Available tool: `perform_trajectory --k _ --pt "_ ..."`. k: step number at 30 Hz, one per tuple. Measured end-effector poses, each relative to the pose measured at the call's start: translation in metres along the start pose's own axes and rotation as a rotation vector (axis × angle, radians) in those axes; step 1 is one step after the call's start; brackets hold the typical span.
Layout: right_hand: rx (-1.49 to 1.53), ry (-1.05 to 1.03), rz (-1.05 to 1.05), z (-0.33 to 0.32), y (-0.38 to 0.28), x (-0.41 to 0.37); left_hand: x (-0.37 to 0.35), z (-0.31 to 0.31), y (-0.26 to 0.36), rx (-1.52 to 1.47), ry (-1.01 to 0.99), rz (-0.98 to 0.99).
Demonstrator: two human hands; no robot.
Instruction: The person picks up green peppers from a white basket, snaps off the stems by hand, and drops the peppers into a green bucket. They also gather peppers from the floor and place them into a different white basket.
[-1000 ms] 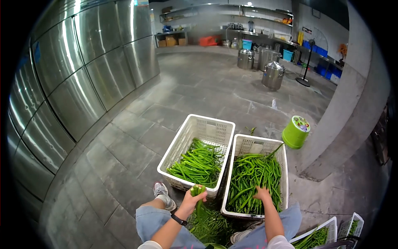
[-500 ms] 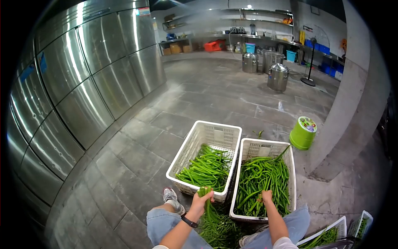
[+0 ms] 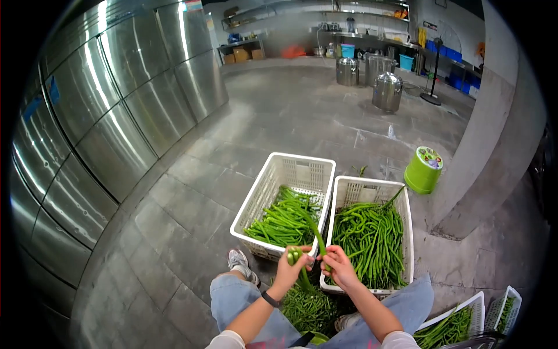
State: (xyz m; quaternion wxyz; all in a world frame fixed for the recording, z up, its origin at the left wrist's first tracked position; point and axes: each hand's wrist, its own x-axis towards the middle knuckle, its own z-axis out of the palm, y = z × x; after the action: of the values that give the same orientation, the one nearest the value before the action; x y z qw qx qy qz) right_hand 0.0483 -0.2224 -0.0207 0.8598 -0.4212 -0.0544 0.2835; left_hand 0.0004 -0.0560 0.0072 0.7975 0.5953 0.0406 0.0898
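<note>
Close together above the gap between two crates, my left hand is wrapped round several long green peppers, their ends sticking up, and my right hand grips a long green pepper that points up and away. The left white crate holds a layer of green peppers, with part of its bottom bare. Fuller is the right white crate, heaped with long green peppers. Below my hands, between my legs, lies a pile of thin green bits, perhaps stems.
A lime-green stool stands beside a concrete pillar. More crates of green produce sit at lower right. Steel cabinets line the left; steel pots and a fan stand are at the back.
My right hand has come out of the right crate's peppers and moved left and up beside my left hand, now with a pepper in it. My view has tilted slightly down.
</note>
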Motion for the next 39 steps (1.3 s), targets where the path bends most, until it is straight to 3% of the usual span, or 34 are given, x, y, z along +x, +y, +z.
perform_trajectory --k 2,4,9,12,16,17,18,20,21,22,23,24,28,33,39 --pt "0.034 -0.059 0.043 0.011 0.008 -0.006 0.008 -0.017 -0.016 -0.037 -0.037 -0.085" --pt "0.003 -0.132 0.072 0.016 0.015 -0.010 0.010 -0.011 -0.012 -0.161 0.065 -0.011" --pt "-0.258 -0.117 0.225 0.027 0.012 -0.021 0.015 -0.012 0.003 -0.185 0.129 -0.037" --pt "-0.397 -0.278 0.275 0.011 0.008 -0.018 0.017 -0.024 -0.001 -0.180 0.170 -0.015" --pt "-0.565 -0.081 0.141 -0.007 -0.004 -0.019 0.024 -0.031 0.002 -0.088 0.335 0.071" --pt "-0.714 0.023 0.012 -0.006 -0.008 -0.019 0.027 -0.041 -0.008 0.099 0.378 0.095" --pt "-0.848 0.114 -0.153 -0.005 -0.010 -0.020 0.025 -0.037 -0.004 0.388 0.370 0.262" --pt "-1.091 0.188 -0.223 -0.004 -0.023 -0.021 0.018 -0.026 0.008 0.966 0.340 0.607" --pt "-1.104 0.186 -0.205 -0.005 -0.026 -0.022 0.013 -0.025 0.003 0.960 0.120 0.636" --pt "-1.099 0.167 -0.136 -0.005 -0.028 -0.022 0.003 -0.014 0.012 1.000 -0.075 0.545" --pt "-1.033 0.129 -0.120 -0.009 -0.025 -0.021 0.003 -0.007 0.010 1.016 -0.230 0.704" --pt "-0.969 0.089 -0.102 -0.013 -0.021 -0.019 -0.003 0.002 0.011 1.029 -0.339 0.704" --pt "-0.933 -0.138 -0.074 -0.009 -0.020 -0.024 -0.011 0.004 0.003 0.977 -0.437 0.605" --pt "-1.104 -0.221 -0.124 -0.001 -0.037 -0.029 -0.010 0.002 0.006 0.879 -0.471 0.478" --pt "-0.875 -0.324 -0.052 0.003 -0.033 -0.028 -0.013 -0.004 0.016 0.639 -0.438 0.292"
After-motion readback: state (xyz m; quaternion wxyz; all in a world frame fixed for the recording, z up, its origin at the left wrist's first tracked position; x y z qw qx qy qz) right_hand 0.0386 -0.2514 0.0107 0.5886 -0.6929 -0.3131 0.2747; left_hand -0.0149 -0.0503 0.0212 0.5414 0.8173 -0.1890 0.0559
